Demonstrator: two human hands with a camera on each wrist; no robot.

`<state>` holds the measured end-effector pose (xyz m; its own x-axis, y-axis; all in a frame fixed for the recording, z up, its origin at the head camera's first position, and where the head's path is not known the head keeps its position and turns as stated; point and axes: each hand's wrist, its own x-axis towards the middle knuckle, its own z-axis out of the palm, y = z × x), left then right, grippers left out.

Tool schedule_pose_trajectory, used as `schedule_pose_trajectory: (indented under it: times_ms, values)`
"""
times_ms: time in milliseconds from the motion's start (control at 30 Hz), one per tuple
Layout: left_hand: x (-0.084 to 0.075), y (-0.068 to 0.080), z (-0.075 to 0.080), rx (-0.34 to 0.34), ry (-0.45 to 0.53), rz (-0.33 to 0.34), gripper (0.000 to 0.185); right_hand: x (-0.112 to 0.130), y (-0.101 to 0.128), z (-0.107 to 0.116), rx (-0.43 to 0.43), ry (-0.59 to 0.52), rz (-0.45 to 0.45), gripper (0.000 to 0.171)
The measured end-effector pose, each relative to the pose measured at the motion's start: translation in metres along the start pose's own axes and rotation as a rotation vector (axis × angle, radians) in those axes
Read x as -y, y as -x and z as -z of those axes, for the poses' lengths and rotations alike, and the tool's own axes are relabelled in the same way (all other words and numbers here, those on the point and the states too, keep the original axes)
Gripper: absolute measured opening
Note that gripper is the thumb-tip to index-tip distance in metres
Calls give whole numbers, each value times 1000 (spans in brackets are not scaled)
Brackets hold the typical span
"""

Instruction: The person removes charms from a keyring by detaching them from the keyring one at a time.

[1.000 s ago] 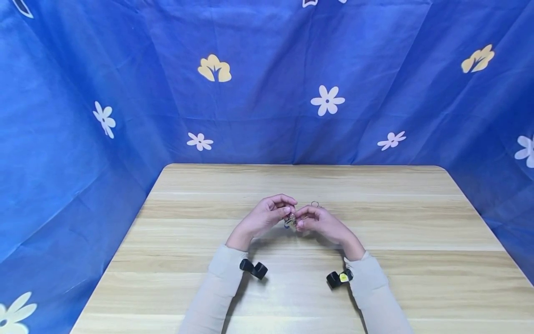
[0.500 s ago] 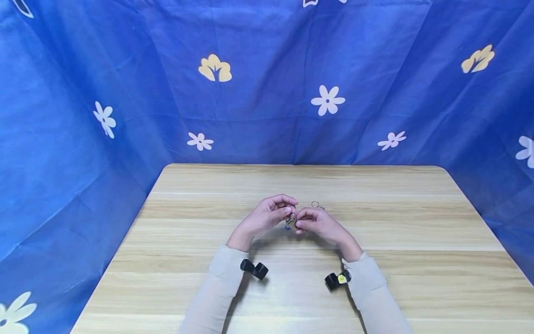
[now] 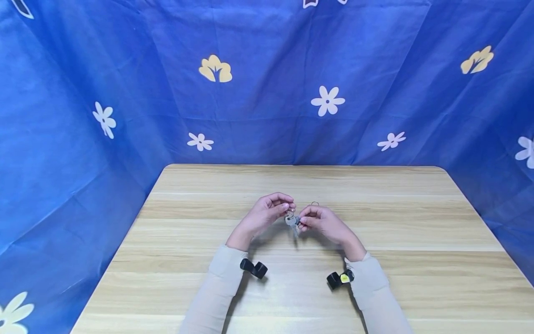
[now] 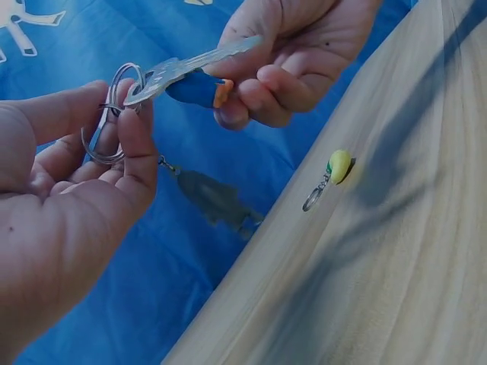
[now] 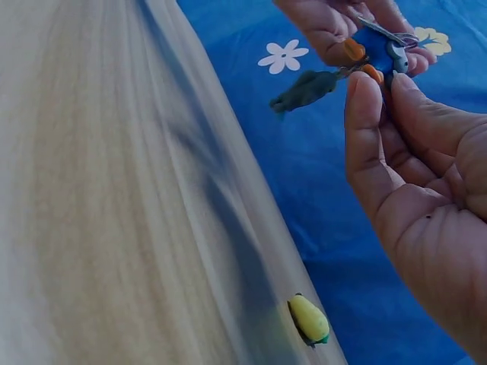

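Metal key ring [image 4: 114, 114] pinched by left hand [image 3: 263, 215]; right hand [image 3: 323, 222] pinches key [image 4: 183, 72].

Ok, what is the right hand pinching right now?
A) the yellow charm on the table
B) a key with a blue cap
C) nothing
B: the right hand pinches the blue-capped key, whose head is at the key ring held by the left hand; the yellow charm lies apart on the table.
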<state>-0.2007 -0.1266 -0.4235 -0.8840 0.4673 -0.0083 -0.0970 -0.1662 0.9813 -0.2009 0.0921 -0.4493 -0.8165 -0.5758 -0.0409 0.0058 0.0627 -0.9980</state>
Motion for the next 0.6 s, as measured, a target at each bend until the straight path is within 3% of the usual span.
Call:
schedule_pose_trajectory:
  times_ms: [267, 600]
  values:
    - [2, -1, -1, -41, 17, 26, 23, 0, 0, 0, -14, -22, 17, 21]
    - [9, -5, -3, -43, 38, 61, 20, 6, 2, -1, -42, -94, 27, 9]
